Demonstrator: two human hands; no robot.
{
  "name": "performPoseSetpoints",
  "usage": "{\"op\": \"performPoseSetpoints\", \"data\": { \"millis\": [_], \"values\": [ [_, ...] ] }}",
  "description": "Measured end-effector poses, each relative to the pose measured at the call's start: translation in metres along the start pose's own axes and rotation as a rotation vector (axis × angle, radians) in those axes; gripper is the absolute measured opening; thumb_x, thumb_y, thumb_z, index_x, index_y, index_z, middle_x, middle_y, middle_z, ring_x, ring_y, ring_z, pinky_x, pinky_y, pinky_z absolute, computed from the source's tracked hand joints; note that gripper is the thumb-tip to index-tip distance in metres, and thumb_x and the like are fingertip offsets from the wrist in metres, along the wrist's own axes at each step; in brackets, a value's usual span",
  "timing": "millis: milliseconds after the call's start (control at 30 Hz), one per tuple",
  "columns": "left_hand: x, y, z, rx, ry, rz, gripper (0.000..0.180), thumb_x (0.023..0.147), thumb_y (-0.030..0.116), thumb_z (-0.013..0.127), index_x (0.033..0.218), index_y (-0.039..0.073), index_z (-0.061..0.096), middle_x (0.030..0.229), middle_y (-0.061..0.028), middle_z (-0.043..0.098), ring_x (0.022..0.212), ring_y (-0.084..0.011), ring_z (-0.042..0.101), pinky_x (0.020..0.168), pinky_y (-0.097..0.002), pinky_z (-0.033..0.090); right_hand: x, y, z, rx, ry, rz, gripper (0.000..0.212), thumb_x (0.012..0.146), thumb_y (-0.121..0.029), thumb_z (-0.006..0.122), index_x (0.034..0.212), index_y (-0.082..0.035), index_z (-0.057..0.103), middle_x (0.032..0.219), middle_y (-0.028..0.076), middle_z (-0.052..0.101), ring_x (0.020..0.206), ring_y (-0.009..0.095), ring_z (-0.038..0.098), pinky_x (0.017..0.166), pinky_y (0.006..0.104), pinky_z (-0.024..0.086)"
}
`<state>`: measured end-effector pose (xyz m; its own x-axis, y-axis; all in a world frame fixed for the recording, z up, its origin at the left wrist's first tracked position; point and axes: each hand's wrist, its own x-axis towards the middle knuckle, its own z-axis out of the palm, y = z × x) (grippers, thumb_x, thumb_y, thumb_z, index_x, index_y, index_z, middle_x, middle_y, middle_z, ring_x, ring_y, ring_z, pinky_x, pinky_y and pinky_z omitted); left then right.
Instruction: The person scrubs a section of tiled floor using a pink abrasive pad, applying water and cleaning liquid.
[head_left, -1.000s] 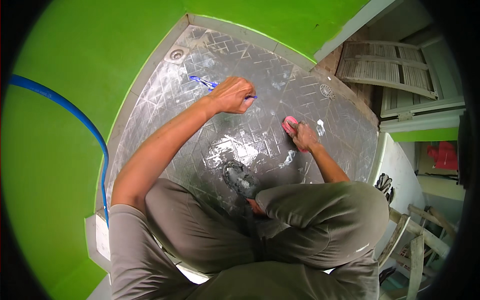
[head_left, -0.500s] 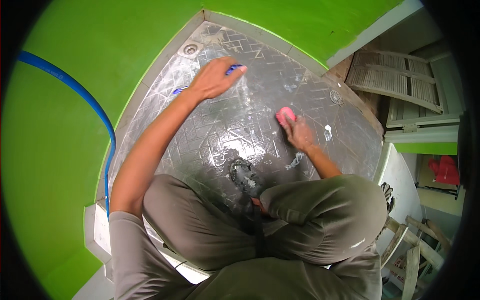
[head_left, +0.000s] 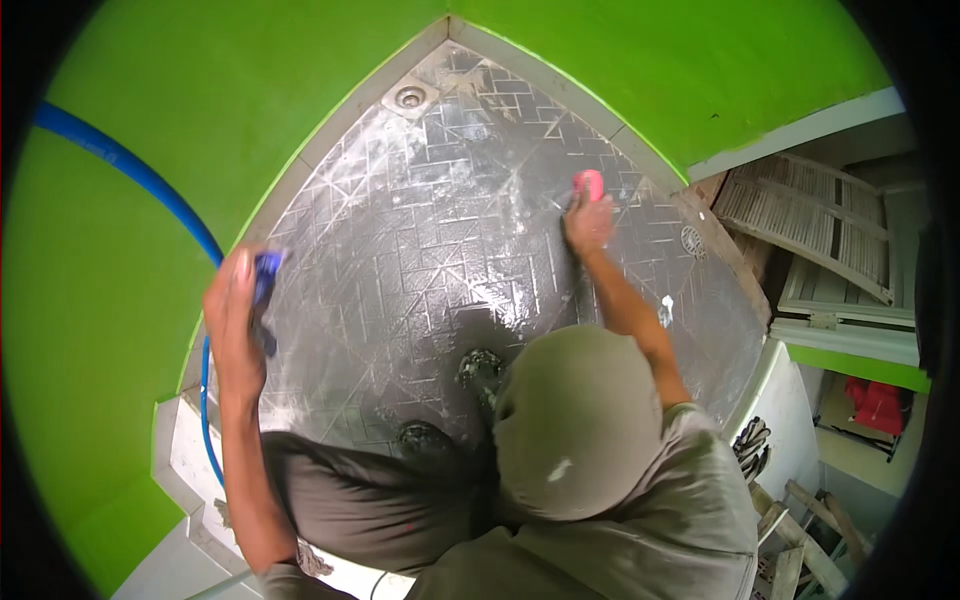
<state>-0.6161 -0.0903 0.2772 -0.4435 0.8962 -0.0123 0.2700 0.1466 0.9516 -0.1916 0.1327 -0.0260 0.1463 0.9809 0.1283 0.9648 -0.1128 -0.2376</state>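
Observation:
In my right hand (head_left: 590, 225) is a small pink scrubbing brush (head_left: 592, 184), pressed to the wet grey patterned floor (head_left: 420, 250) ahead and right of me. The fingers wrap over its near side. My left hand (head_left: 235, 320) is at the far left, near the tiled wall edge, closed round a narrow blue thing (head_left: 268, 268) that shows beside the fingers. Motion blurs it, so its kind cannot be made out. Whitish smears and a wet shine cover parts of the floor. My dark footwear (head_left: 480, 370) shows between my bent knees.
A square drain (head_left: 410, 97) lies by the far corner, and a round drain cover (head_left: 692, 241) at the right. The blue hose (head_left: 140, 170) hangs along the green wall (head_left: 130, 260) on the left. A slatted whitish panel (head_left: 810, 220) leans at the right, above wooden pieces (head_left: 800, 545).
My left hand has swung from the upper middle to the far left, carrying the blue thing. My right hand has moved farther forward with the pink scrubbing brush. The view and my knees have shifted.

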Motion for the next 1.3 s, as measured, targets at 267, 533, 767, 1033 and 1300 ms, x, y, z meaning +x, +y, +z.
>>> {"op": "performPoseSetpoints", "data": {
  "millis": [267, 533, 767, 1033, 1300],
  "values": [
    [0.010, -0.019, 0.003, 0.138, -0.034, -0.041, 0.048, 0.103, 0.046, 0.050, 0.105, 0.003, 0.073, 0.088, 0.0014, 0.062, 0.069, -0.0047, 0.039, 0.058, -0.0232, 0.026, -0.152, -0.177, -0.041, 0.656, -0.868, -0.171, 0.024, 0.099, -0.025, 0.060, 0.118, -0.013, 0.070, 0.103, 0.026, 0.069, 0.099, 0.046, 0.068, 0.083, 0.0504, 0.055],
    [0.014, -0.019, 0.014, 0.062, -0.152, -0.056, 0.041, 0.102, 0.040, 0.058, 0.104, 0.000, 0.071, 0.094, 0.0007, 0.064, 0.078, -0.0057, 0.045, 0.070, -0.0215, 0.032, 0.013, 0.057, 0.023, 0.182, 0.178, -0.046, 0.052, 0.106, -0.041, 0.047, 0.129, 0.003, 0.062, 0.105, 0.035, 0.062, 0.101, 0.047, 0.060, 0.090, 0.0538, 0.047],
    [0.036, -0.008, 0.032, -0.057, -0.198, -0.044, 0.041, 0.103, 0.039, 0.058, 0.110, 0.001, 0.070, 0.096, 0.0012, 0.064, 0.077, -0.0036, 0.043, 0.068, -0.0203, 0.031, -0.090, -0.104, 0.085, -0.054, 0.154, -0.667, 0.024, 0.102, -0.023, 0.053, 0.115, -0.006, 0.065, 0.093, 0.021, 0.066, 0.080, 0.035, 0.068, 0.069, 0.0470, 0.056],
    [0.033, -0.022, 0.016, -0.043, -0.173, -0.121, 0.034, 0.103, 0.032, 0.059, 0.109, 0.001, 0.070, 0.093, 0.0045, 0.061, 0.075, -0.0019, 0.040, 0.066, -0.0193, 0.029, -0.043, -0.015, 0.018, -0.032, -0.136, -0.321, 0.031, 0.102, -0.024, 0.051, 0.119, -0.007, 0.071, 0.090, 0.026, 0.062, 0.082, 0.043, 0.062, 0.075, 0.0534, 0.050],
    [0.023, -0.017, 0.007, 0.000, -0.116, -0.054, 0.033, 0.104, 0.032, 0.058, 0.109, 0.001, 0.070, 0.087, 0.0047, 0.057, 0.073, -0.0021, 0.040, 0.064, -0.0200, 0.028, 0.011, -0.113, 0.064, 0.173, -0.257, -0.241, 0.031, 0.102, -0.018, 0.050, 0.123, -0.004, 0.067, 0.107, 0.026, 0.068, 0.097, 0.041, 0.066, 0.090, 0.0507, 0.052]
  ]
}}
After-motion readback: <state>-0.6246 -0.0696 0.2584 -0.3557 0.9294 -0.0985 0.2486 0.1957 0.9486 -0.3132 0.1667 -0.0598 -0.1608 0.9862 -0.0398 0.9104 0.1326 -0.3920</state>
